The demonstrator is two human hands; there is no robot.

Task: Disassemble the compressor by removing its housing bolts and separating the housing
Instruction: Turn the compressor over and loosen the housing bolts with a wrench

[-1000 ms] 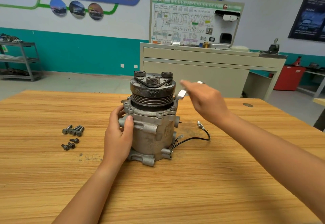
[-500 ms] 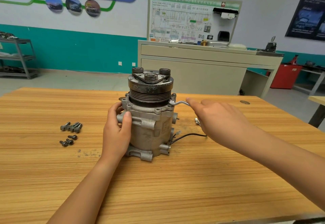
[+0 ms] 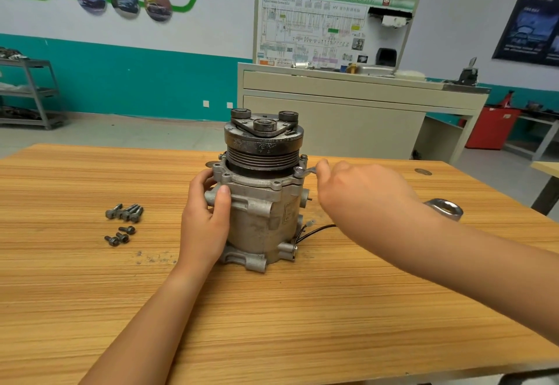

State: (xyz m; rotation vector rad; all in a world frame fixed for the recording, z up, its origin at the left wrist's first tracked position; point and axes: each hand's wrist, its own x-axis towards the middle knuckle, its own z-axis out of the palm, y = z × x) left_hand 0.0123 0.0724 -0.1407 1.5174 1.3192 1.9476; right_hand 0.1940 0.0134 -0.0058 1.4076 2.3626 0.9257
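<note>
Two hands work: left hand (image 3: 208, 218), grip wrapped round the compressor (image 3: 263, 212), braces it; right hand (image 3: 363, 191), grip holding the wrench (image 3: 309, 170), should seat its ring square on the bolt (image 3: 299, 169).

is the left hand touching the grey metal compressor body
Touching. The head view shows the left hand gripping the grey metal compressor, thumb pressed on its housing with no gap.

One grey cast-metal compressor (image 3: 260, 218) stands on the wooden surface (image 3: 302, 309). One silver ring spanner (image 3: 435, 203) is in view. The loose dark steel bolts lie in two groups: a cluster of long bolts (image 3: 124, 212), four or perhaps five, and three short bolts (image 3: 121, 235). There are two hands, the left hand (image 3: 205, 227) and the right hand (image 3: 363, 191).
</note>
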